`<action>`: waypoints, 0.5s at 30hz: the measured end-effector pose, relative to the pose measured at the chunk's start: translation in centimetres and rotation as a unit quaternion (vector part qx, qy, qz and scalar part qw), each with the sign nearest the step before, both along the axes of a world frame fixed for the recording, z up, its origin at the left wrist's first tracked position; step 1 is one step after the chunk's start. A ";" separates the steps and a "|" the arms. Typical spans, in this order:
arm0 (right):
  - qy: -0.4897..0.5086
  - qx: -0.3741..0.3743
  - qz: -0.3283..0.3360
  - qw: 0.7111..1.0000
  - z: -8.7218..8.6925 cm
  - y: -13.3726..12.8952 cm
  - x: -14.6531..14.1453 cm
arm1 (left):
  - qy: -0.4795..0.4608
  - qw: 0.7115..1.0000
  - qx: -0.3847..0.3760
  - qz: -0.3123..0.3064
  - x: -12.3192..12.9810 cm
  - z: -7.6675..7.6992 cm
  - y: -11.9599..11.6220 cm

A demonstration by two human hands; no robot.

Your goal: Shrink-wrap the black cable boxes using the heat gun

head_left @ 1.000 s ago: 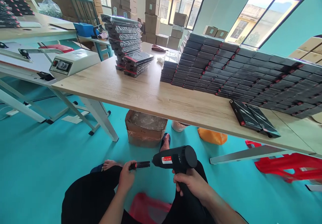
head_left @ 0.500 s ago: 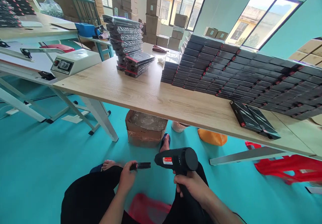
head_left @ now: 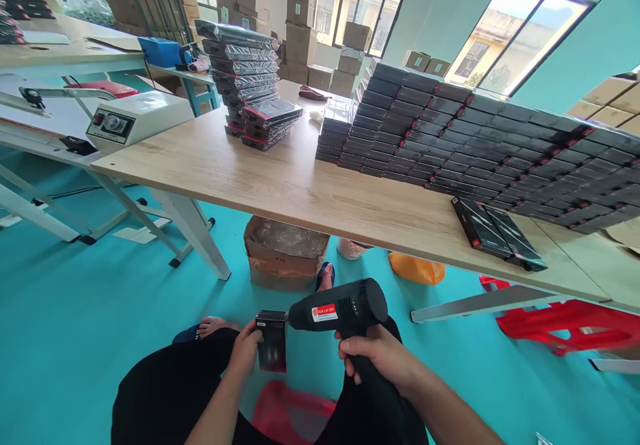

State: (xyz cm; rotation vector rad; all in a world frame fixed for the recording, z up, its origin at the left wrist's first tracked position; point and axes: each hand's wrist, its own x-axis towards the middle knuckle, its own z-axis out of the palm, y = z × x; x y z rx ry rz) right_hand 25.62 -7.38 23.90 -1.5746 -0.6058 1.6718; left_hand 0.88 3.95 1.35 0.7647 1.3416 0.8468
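My right hand [head_left: 367, 352] is wrapped round the handle of a black heat gun [head_left: 340, 305] with a red and white label. Its nozzle points left, right up against the top right edge of a flat black box [head_left: 273, 345]. That box is gripped along its left side by my left hand [head_left: 246, 348], its broad face turned toward me and its short edge upward. Whether the nozzle touches the box I cannot tell. Both are held low, in front of my knees, short of the table's front edge.
Film-wrapped boxes [head_left: 245, 78] are stacked on the wooden table [head_left: 300, 188], left of a long wall of black boxes [head_left: 450, 125]. Two black boxes [head_left: 495, 235] lie at the right front. A sealing machine [head_left: 143, 118] stands at left. Under the table is a carton [head_left: 285, 268] of clear film.
My left hand has turned the box from edge-on to broad face toward me. The heat gun has shifted left and slightly up, bringing its nozzle close to the box.
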 end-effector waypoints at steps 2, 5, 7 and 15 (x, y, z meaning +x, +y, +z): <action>0.008 0.017 -0.009 1.000 0.1 0.1 -0.2 | -0.065 0.996 -0.045 0.028 0.3 0.0 0.0; 0.004 0.015 0.009 1.000 -0.2 0.2 -0.7 | -0.120 0.988 -0.082 0.047 0.5 0.5 -0.1; 0.005 0.017 0.038 0.999 -0.4 -0.1 -1.0 | -0.139 0.983 -0.101 0.065 0.3 1.0 -0.1; 0.002 -0.037 0.098 0.994 -3.4 -4.0 -1.2 | -0.191 0.959 -0.162 0.130 -0.2 0.7 0.3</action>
